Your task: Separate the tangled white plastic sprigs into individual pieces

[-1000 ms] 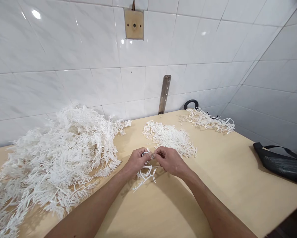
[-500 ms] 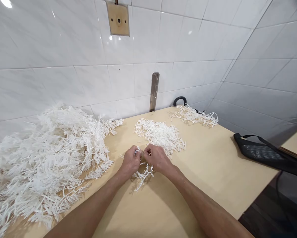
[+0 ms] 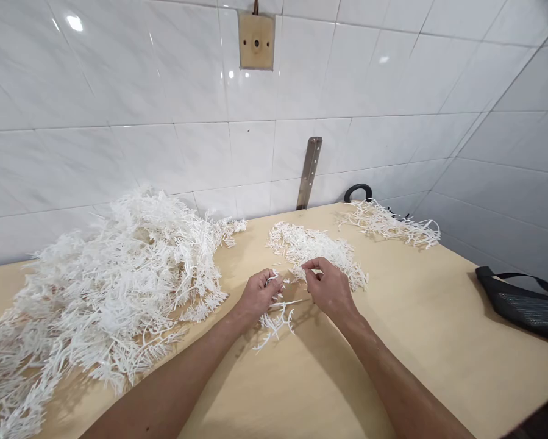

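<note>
My left hand is closed around a white branched plastic sprig low over the table. Its forked twigs hang below the fingers, and a thin stem points right. To the right of it, my right hand is in a pinch at the near edge of a small heap of short white sprig pieces. Whatever lies between those fingertips is too small to make out. A large pile of white branched sprigs spreads over the left of the table.
Stripped-looking white stems lie at the back right of the tan table, beside a black ring-shaped object. A metal strip leans on the tiled wall. A black mesh bag rests at the right edge.
My right hand has moved away from my left, rightwards to the small heap. The left hand still keeps hold of the sprig. The head view has turned slightly left.
</note>
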The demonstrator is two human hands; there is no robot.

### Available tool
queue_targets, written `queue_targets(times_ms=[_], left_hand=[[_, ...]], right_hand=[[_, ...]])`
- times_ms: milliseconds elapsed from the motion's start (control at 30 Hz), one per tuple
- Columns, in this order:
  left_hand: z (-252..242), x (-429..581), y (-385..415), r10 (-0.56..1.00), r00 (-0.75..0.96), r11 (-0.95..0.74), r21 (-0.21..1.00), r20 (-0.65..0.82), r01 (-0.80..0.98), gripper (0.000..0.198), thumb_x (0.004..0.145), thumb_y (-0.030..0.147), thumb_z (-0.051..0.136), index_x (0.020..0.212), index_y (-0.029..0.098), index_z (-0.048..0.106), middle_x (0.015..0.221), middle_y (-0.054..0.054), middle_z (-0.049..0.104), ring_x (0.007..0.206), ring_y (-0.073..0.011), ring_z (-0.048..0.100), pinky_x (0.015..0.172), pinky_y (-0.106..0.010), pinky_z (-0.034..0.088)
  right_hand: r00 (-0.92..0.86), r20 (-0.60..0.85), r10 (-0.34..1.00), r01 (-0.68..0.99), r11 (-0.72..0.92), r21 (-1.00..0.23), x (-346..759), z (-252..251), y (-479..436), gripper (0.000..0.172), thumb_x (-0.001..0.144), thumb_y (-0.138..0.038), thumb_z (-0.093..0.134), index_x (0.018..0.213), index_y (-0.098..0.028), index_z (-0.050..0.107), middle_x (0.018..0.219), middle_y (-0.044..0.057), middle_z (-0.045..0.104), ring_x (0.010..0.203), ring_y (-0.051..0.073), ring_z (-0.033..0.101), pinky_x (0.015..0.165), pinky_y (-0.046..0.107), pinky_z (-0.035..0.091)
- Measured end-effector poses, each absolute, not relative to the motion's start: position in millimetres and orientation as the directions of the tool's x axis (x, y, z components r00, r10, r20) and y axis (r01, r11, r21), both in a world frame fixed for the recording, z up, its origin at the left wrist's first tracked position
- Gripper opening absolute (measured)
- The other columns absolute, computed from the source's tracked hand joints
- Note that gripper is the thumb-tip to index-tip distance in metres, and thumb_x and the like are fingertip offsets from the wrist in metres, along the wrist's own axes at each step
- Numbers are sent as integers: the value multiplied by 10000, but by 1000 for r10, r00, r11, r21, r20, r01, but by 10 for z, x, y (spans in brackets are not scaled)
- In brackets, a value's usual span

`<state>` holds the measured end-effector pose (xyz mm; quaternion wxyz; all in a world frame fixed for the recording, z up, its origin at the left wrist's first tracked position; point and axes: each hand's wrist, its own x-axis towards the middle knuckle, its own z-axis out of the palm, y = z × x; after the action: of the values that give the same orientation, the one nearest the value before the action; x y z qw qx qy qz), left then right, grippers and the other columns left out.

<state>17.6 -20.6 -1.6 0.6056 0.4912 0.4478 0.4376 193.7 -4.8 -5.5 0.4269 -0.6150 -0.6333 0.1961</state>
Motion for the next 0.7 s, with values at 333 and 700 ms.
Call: queue_targets(times_ms=[333, 700], left_hand=[[-89, 166, -137, 952, 219, 265, 931, -212, -253, 397, 668, 489, 774, 705, 168, 542, 558, 40, 486, 415, -68, 425, 410, -198, 320], [-42, 170, -158, 949, 202, 290, 924, -243, -248, 379, 677, 472, 762, 703, 170, 533, 540, 46, 484, 409, -75, 436, 416, -200, 330]], right_hand=[[-259, 479, 839, 494, 541, -681, 1800, 13, -168, 167, 867, -224, 545, 957, -211, 684, 1043, 73, 697, 685, 141, 623, 620, 279, 511], [-249, 429, 868, 594, 487, -641, 1789, -86, -134, 112, 884, -221, 510, 911, -208, 618, 824, 31, 666, 667, 157, 590, 637, 285, 467]])
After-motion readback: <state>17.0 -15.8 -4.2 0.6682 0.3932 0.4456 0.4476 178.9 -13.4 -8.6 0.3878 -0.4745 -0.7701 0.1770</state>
